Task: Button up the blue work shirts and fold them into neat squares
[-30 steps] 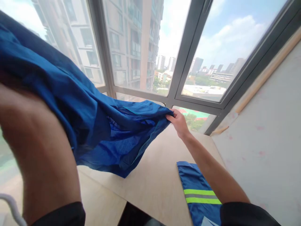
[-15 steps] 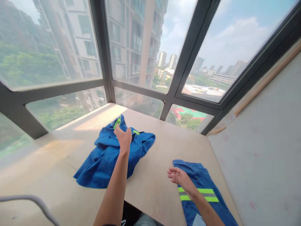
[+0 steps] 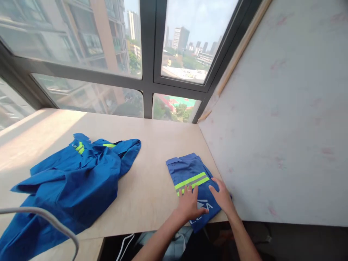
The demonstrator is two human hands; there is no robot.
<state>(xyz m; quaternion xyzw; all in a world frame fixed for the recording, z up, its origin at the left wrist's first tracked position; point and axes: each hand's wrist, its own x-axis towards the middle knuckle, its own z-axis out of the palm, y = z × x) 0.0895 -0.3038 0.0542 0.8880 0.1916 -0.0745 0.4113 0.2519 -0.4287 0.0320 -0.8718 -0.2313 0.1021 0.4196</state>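
A folded blue work garment (image 3: 187, 167) with a lime-and-grey reflective band and white lettering lies by the wall, its lower corner over the table's front edge. My left hand (image 3: 189, 203) rests over its band and lettering, fingers spread. At its right edge is my right hand (image 3: 221, 195), thumb and fingers apart, nothing gripped. Part of the lettering is hidden under my left hand. On the left, a second blue work garment (image 3: 81, 185) with lime strips lies crumpled, with no hand on it.
A pale wooden table (image 3: 152, 156) meets windows (image 3: 179, 43) at the back and a patterned white wall (image 3: 272, 119) on the right. A grey cable (image 3: 51, 217) arches across the lower left. Below the front edge is a white cord (image 3: 126, 243).
My view has turned right. My left hand has left the crumpled garment and moved to the folded one. My right hand has shifted to the folded garment's right edge.
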